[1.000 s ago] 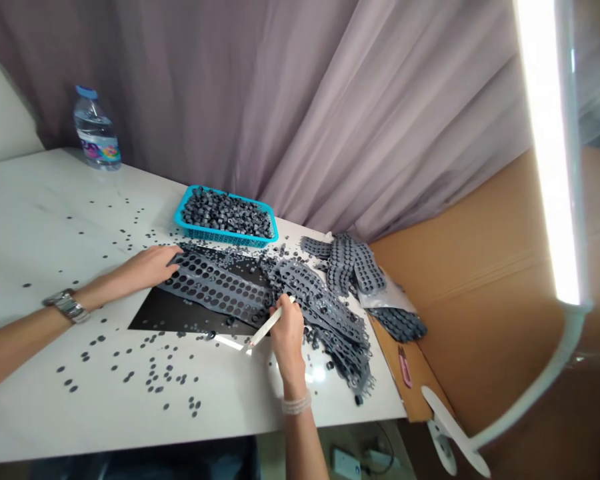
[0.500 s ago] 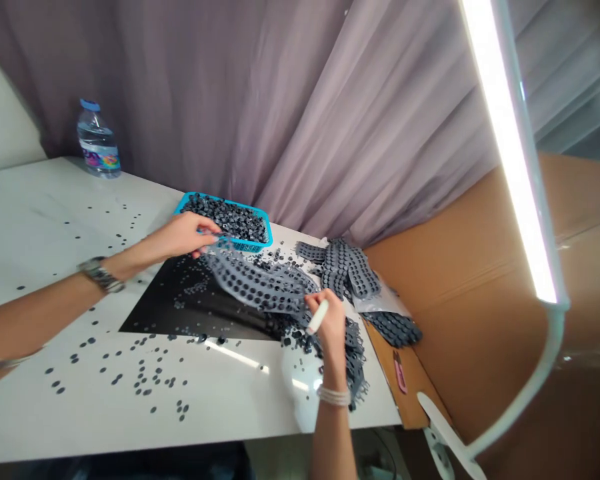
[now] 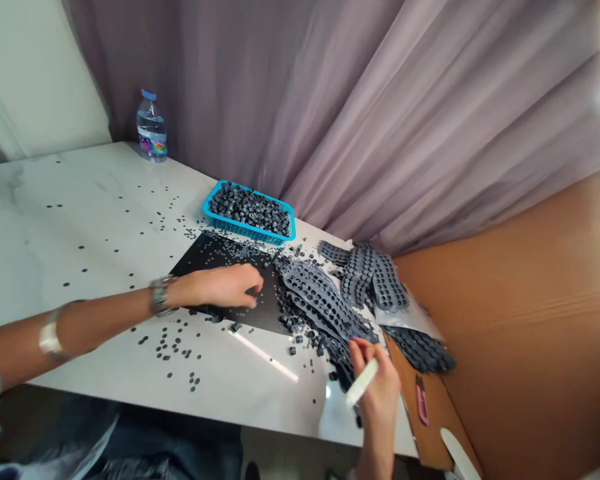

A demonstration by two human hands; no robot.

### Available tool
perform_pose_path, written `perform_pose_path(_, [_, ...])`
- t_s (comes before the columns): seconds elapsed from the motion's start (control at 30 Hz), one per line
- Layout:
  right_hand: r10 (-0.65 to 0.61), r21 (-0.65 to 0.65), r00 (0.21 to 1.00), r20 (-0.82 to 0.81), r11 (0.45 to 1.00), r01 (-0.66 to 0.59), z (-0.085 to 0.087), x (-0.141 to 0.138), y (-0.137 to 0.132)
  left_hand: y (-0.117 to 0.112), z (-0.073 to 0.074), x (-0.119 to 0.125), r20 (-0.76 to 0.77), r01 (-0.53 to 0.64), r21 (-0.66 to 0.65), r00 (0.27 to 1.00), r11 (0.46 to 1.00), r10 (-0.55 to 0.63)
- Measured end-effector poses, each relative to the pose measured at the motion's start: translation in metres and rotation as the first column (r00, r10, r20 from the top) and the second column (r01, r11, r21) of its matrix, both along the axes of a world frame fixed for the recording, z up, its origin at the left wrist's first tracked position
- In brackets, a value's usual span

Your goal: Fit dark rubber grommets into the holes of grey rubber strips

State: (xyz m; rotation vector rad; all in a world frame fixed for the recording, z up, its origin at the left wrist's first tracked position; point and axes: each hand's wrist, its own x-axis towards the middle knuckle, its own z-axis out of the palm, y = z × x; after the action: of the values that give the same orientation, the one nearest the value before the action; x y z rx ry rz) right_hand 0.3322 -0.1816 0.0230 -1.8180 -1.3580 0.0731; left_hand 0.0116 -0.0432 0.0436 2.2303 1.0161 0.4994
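My left hand point(image 3: 225, 287) rests palm down on a black mat point(image 3: 215, 257), fingers curled over small grey rubber pieces there. My right hand point(image 3: 377, 387) is near the table's front right corner, closed around a white pen-like tool point(image 3: 361, 383), its fingertips touching the edge of a pile of grey perforated rubber sheets point(image 3: 325, 303). A turquoise basket point(image 3: 250, 230) full of grey rubber rings stands behind the mat.
A white marble table point(image 3: 80, 213) is strewn with small dark discs. A water bottle point(image 3: 151, 128) stands at the back. More grey rubber strips point(image 3: 375, 273) lie on a plastic bag by a cardboard box point(image 3: 520, 320). A pink cutter point(image 3: 422, 402) lies on the cardboard flap.
My left hand let go of the perforated sheet and dropped onto the black mat. The sheet now lies on the pile at right. My right hand drew back toward the table's front edge.
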Motion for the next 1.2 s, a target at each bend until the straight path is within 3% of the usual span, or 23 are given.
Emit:
perform_pose_path(0.1, [0.250,-0.078,0.964,-0.089,0.963,-0.257,-0.019,-0.081,0.008,-0.031,-0.020,-0.039,-0.143,0.057,0.002,0.988,0.998,-0.057])
perform_pose_path(0.17, [0.436,-0.111,0.893,-0.113,0.888,-0.447,-0.029,-0.131,0.018,-0.043,-0.033,-0.050,-0.158,0.055,0.002,0.986,0.998,-0.055])
perform_pose_path(0.23, [0.518,-0.137,0.850,-0.093,0.839,-0.527,-0.036,-0.165,0.026,-0.048,-0.045,-0.051,-0.146,0.045,0.004,0.988,0.999,-0.044])
perform_pose_path(0.3, [0.561,-0.173,0.825,-0.071,0.808,-0.564,-0.039,-0.178,0.031,-0.048,-0.052,-0.046,-0.131,0.030,0.004,0.991,1.000,-0.029])
perform_pose_path(0.4, [0.527,-0.172,0.848,-0.055,0.831,-0.528,-0.039,-0.158,0.026,-0.043,-0.053,-0.030,-0.083,0.026,0.003,0.996,1.000,-0.026])
perform_pose_path(0.5, [0.330,-0.128,0.944,-0.007,0.936,-0.328,-0.043,-0.119,0.011,-0.037,-0.044,0.002,-0.008,0.067,0.021,0.998,0.998,-0.067])
perform_pose_path(0.57, [0.216,-0.122,0.975,0.051,0.970,-0.208,-0.052,-0.097,0.003,-0.035,-0.039,0.031,0.031,0.121,0.052,0.992,0.991,-0.123])
perform_pose_path(0.73, [0.153,-0.072,0.987,0.050,0.986,-0.149,-0.080,-0.076,-0.007,-0.026,-0.037,0.105,0.074,0.179,0.122,0.979,0.976,-0.189])
perform_pose_path(0.9, [-0.007,-0.007,0.995,0.096,1.000,0.008,-0.070,-0.039,0.003,-0.004,-0.032,0.157,0.087,0.244,0.207,0.960,0.947,-0.266])
perform_pose_path(1.03, [-0.102,-0.014,0.983,0.152,0.994,0.106,-0.057,0.009,0.027,0.014,-0.024,0.177,0.077,0.288,0.267,0.945,0.920,-0.318])
perform_pose_path(1.1, [-0.060,-0.093,0.982,0.177,0.993,0.078,-0.056,0.025,0.038,0.020,-0.021,0.176,0.077,0.293,0.293,0.942,0.910,-0.328])
perform_pose_path(1.2, [-0.003,-0.106,0.976,0.219,0.994,0.026,-0.055,0.035,0.043,0.027,-0.019,0.163,0.096,0.273,0.321,0.943,0.907,-0.318])
